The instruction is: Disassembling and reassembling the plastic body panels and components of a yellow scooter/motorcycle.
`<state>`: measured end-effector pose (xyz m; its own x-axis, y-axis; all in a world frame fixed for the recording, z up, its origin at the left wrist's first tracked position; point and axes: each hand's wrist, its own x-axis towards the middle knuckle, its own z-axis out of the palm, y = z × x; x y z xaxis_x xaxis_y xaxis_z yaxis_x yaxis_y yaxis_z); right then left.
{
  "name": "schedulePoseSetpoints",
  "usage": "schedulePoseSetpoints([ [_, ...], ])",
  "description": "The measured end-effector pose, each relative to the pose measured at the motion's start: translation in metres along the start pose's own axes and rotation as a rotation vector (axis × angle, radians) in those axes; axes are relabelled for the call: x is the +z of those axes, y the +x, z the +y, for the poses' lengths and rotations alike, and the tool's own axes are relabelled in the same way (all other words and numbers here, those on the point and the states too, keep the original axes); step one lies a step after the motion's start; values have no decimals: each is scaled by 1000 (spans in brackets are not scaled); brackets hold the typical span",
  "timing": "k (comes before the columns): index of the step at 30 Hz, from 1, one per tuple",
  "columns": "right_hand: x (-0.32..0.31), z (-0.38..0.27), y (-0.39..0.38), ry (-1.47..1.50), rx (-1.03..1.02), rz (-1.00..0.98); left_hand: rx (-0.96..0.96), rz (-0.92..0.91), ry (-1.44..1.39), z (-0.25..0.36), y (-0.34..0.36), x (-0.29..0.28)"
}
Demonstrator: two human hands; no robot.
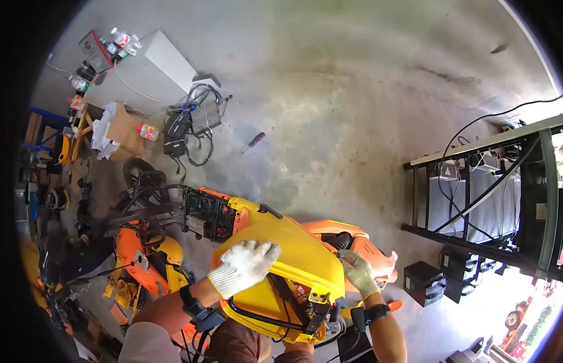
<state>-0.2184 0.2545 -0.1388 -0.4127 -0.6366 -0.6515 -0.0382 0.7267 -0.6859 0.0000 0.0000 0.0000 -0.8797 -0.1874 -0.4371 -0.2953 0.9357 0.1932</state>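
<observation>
Just the head view here, looking down at a concrete floor (330,139). The big item is a yellow-and-orange motor scooter or similar small vehicle, and its wide yellow body panel (287,239) sits at the near edge of the floor, right in front of the person and tilted.

Left hand (245,266) has a white knit glove on and lies palm down on top of that panel. Its fingers (266,249) are extended and a little spread, not gripping anything. Right hand (358,273), also gloved, is at the panel's right-hand edge, just beside an orange fairing (372,257). Those fingers are bent over, but I can't tell if they're pinching the rim or only touching it. Both wrists have black strapped-on devices, the left one (200,310) being easier to see.

Left of the panel there's an exposed black frame section (209,212), and a black tyre (131,170) further over. A screwdriver (255,141) is lying out on the floor beyond the vehicle, well apart from both hands. Toward the floor's far left corner: a tangle of black cables (203,145), an open cardboard box (127,130) and a white cabinet (154,63). Along the right edge, a black metal rack (544,199) with black boxes (422,283) on the floor just beside it.
</observation>
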Motion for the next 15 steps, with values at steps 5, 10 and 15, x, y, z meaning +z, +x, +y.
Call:
schedulePoseSetpoints([
  [5,-15,-26,8,317,21,-105,107,147,-35,-7,3,5],
  [10,-18,-45,49,-56,105,-310,128,180,95,-8,8,3],
  [15,-6,-67,98,-798,-621,-539,-12,-113,80,4,19,16],
])
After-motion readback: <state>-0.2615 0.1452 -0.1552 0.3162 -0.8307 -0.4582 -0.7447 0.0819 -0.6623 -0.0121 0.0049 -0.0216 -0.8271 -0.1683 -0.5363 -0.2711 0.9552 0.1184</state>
